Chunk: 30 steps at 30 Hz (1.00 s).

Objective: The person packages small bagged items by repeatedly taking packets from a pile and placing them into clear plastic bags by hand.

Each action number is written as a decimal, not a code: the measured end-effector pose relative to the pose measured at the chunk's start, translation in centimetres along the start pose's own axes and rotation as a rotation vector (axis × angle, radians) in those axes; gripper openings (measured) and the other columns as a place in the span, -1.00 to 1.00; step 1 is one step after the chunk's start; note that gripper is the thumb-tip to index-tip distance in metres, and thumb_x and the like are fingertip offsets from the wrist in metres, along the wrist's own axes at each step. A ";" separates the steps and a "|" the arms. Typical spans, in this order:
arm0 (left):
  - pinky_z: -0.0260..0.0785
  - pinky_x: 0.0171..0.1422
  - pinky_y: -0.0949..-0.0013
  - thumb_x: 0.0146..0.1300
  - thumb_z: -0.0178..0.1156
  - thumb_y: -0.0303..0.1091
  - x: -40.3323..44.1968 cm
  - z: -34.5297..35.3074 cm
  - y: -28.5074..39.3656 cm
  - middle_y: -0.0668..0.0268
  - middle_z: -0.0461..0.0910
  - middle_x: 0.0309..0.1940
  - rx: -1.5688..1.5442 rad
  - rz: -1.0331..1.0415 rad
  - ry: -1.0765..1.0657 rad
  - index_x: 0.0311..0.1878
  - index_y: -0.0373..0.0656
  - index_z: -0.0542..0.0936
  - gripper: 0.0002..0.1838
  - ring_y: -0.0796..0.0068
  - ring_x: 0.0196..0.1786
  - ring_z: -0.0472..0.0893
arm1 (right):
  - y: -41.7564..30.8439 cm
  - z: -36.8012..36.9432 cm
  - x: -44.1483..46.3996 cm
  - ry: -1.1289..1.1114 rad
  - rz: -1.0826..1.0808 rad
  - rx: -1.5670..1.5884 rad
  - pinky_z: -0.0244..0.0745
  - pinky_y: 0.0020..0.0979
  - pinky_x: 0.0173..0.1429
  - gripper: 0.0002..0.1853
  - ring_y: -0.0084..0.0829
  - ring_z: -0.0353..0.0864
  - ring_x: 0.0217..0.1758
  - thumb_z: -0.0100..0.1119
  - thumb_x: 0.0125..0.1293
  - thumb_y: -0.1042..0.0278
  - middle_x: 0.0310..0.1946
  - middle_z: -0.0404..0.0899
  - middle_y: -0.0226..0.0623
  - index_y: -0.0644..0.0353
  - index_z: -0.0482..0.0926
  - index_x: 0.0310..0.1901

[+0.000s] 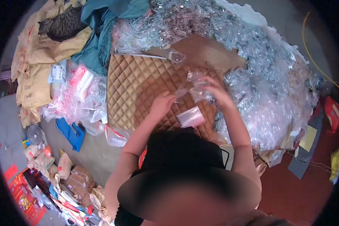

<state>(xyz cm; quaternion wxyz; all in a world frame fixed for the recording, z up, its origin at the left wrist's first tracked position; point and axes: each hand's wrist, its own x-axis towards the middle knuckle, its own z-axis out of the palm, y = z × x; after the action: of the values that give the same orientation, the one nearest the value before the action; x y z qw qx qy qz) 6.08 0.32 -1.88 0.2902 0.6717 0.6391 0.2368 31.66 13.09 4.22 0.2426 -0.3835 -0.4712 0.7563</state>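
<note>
My left hand (pixel 164 104) is closed, its fingertips pinching a small clear plastic bag (pixel 181 93) over the brown quilted mat. To its right, my right hand (pixel 216 91) has its fingers bent around a clear plastic packet (pixel 198 95); small contents seem to show inside, too blurred to name. Another clear piece of plastic (pixel 194 76) lies just beyond those fingers. Nearer to me, a flat stack of clear bags (pixel 191 117) rests on the quilted mat (pixel 126 86), touched by neither hand.
A large heap of clear packets (pixel 256 90) curves around the back and right. Pink-and-clear plastic bags (pixel 81 88) lie at left, beside teal cloth (pixel 98 37). A tabby cat (pixel 66 25) lies on brown paper sacks (pixel 45 47). Cardboard boxes (pixel 79 181) stand lower left.
</note>
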 end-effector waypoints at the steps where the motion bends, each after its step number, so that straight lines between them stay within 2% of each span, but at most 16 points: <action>1: 0.48 0.03 0.17 0.23 0.24 -0.27 0.3 0.0 1.7 0.14 0.62 -0.12 -0.018 0.006 -0.075 0.02 -0.03 0.64 -0.71 0.05 -0.02 0.59 | 0.4 1.1 -0.8 0.046 0.055 -0.067 0.43 -0.39 0.16 -0.58 -0.41 0.53 0.09 0.24 0.25 0.35 0.06 0.54 -0.30 0.15 0.44 0.13; 3: 0.45 0.10 0.19 0.21 0.24 -0.30 -0.4 1.0 3.8 0.13 0.59 -0.06 -0.037 0.007 -0.157 -0.06 -0.06 0.68 -0.76 0.06 0.04 0.56 | 1.7 2.6 -1.8 0.066 0.021 -0.127 0.44 -0.44 0.06 -0.71 -0.44 0.55 -0.01 0.33 0.17 0.37 -0.02 0.56 -0.31 0.16 0.53 -0.08; 4: 0.40 0.16 0.16 0.20 0.24 -0.33 -0.8 1.4 4.3 0.11 0.54 0.00 -0.122 0.157 -0.110 -0.09 -0.05 0.69 -0.78 0.03 0.08 0.52 | 2.0 2.7 -2.1 0.066 0.020 -0.125 0.44 -0.44 0.06 -0.71 -0.44 0.55 -0.01 0.33 0.17 0.37 -0.02 0.56 -0.31 0.16 0.53 -0.08; 6: 0.35 0.22 0.14 0.19 0.23 -0.36 -1.3 1.4 5.2 0.09 0.50 0.06 -0.204 0.302 -0.067 -0.11 -0.04 0.70 -0.80 0.01 0.13 0.48 | 2.6 3.3 -2.8 0.025 -0.057 -0.593 0.50 -0.38 0.00 -0.72 -0.33 0.60 -0.10 0.37 0.08 0.38 -0.09 0.58 -0.23 0.18 0.57 -0.16; 7: 0.33 0.25 0.10 0.15 0.26 -0.39 -1.6 0.9 6.2 0.06 0.48 0.08 -0.231 0.341 -0.056 -0.16 -0.06 0.72 -0.81 -0.03 0.18 0.44 | 2.2 4.1 -3.8 0.024 -0.050 -0.587 0.50 -0.38 0.00 -0.72 -0.33 0.60 -0.10 0.37 0.08 0.38 -0.09 0.58 -0.23 0.18 0.57 -0.16; 9: 0.30 0.28 0.06 0.10 0.29 -0.42 -2.0 1.1 6.7 0.02 0.46 0.10 -0.255 0.390 -0.040 -0.20 -0.07 0.73 -0.83 -0.07 0.22 0.40 | 0.8 5.4 -4.9 -0.014 -0.330 -1.363 0.56 -0.30 -0.12 -0.71 -0.20 0.66 -0.16 0.33 0.03 0.39 -0.13 0.59 -0.12 0.23 0.59 -0.17; 14: 0.22 0.35 0.07 0.03 0.30 -0.42 -4.0 2.7 6.7 0.06 0.43 0.18 -0.139 0.425 -0.218 -0.20 -0.02 0.74 -0.78 -0.02 0.24 0.38 | 1.4 8.4 -7.7 -0.121 -0.234 -1.895 0.61 -0.28 -0.22 -0.65 -0.18 0.70 -0.15 0.20 0.09 0.39 -0.12 0.60 -0.11 0.27 0.61 -0.05; 17: 0.27 0.32 0.07 0.07 0.25 -0.37 -4.4 1.3 8.1 -0.01 0.45 0.12 -0.178 0.512 -0.203 -0.19 0.00 0.74 -0.78 -0.06 0.24 0.37 | 1.5 7.7 -8.5 -0.105 -0.127 -1.826 0.62 -0.26 -0.15 -0.55 -0.13 0.68 -0.08 0.25 0.08 0.37 -0.09 0.60 -0.11 0.24 0.57 0.06; 20: 0.26 0.34 0.09 0.08 0.26 -0.37 -4.4 1.0 8.4 0.01 0.44 0.16 -0.215 0.495 -0.264 -0.21 -0.02 0.73 -0.80 -0.06 0.27 0.36 | -1.3 6.9 -9.9 -0.234 -0.252 -1.568 0.58 -0.29 -0.04 -0.58 -0.19 0.64 -0.03 0.27 0.10 0.37 -0.09 0.58 -0.12 0.20 0.55 0.05; 22: 0.25 0.34 0.09 0.08 0.26 -0.37 -4.4 0.5 8.8 0.03 0.43 0.17 -0.227 0.549 -0.206 -0.21 -0.02 0.73 -0.81 -0.05 0.28 0.36 | -2.1 5.7 -9.7 -0.087 -0.363 -0.890 0.48 -0.35 0.03 -0.68 -0.35 0.57 -0.03 0.25 0.18 0.39 -0.10 0.55 -0.22 0.17 0.54 -0.01; 23: 0.25 0.35 0.10 0.09 0.26 -0.37 -4.3 0.4 8.9 0.04 0.42 0.18 -0.240 0.597 -0.146 -0.22 -0.02 0.73 -0.82 -0.05 0.29 0.35 | -2.1 5.5 -9.7 -0.086 -0.363 -0.895 0.48 -0.35 0.03 -0.68 -0.35 0.57 -0.03 0.25 0.18 0.39 -0.10 0.55 -0.22 0.17 0.54 -0.01; 25: 0.25 0.35 0.09 0.09 0.26 -0.37 -4.1 1.0 8.6 0.05 0.42 0.19 -0.263 0.593 -0.156 -0.22 -0.01 0.73 -0.82 -0.04 0.29 0.35 | -1.5 5.2 -9.5 0.401 -0.201 -0.032 0.38 -0.42 -0.14 -0.82 -0.55 0.45 -0.18 0.12 0.25 0.44 -0.24 0.47 -0.43 0.10 0.53 -0.11; 26: 0.24 0.35 0.09 0.09 0.26 -0.37 -4.1 1.2 8.4 0.06 0.41 0.20 -0.283 0.587 -0.171 -0.22 -0.01 0.73 -0.82 -0.04 0.29 0.35 | -0.9 5.5 -9.6 0.403 -0.203 -0.032 0.38 -0.42 -0.14 -0.82 -0.55 0.45 -0.18 0.12 0.25 0.44 -0.24 0.47 -0.43 0.10 0.53 -0.11; 28: 0.24 0.36 0.08 0.09 0.27 -0.37 -3.9 0.8 9.0 0.06 0.41 0.20 -0.278 0.572 -0.153 -0.22 -0.01 0.73 -0.83 -0.03 0.29 0.35 | 1.2 6.7 -9.5 0.508 -0.236 0.408 0.36 -0.44 0.03 -0.84 -0.55 0.43 -0.05 0.15 0.28 0.45 -0.20 0.46 -0.43 0.13 0.51 -0.11; 29: 0.23 0.36 0.07 0.10 0.27 -0.37 -3.9 0.8 9.4 0.06 0.42 0.20 -0.276 0.554 -0.132 -0.22 -0.01 0.73 -0.83 -0.03 0.30 0.35 | 4.2 6.4 -8.8 0.547 -0.249 0.113 0.34 -0.39 0.08 -0.87 -0.41 0.46 -0.05 0.16 0.31 0.38 -0.24 0.45 -0.35 0.14 0.51 -0.14; 30: 0.23 0.36 0.07 0.10 0.27 -0.37 -3.9 0.7 9.5 0.06 0.42 0.20 -0.281 0.572 -0.142 -0.22 -0.01 0.73 -0.83 -0.03 0.30 0.35 | 3.8 7.1 -9.6 0.566 -0.258 0.112 0.34 -0.39 0.08 -0.87 -0.41 0.46 -0.05 0.16 0.31 0.38 -0.24 0.45 -0.35 0.14 0.51 -0.14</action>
<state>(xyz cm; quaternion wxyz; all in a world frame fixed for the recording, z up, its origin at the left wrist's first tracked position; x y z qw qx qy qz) 13.11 -3.76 4.39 0.3456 0.7923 0.3637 0.3473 31.59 0.73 6.06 0.4788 -0.5017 -0.3873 0.6076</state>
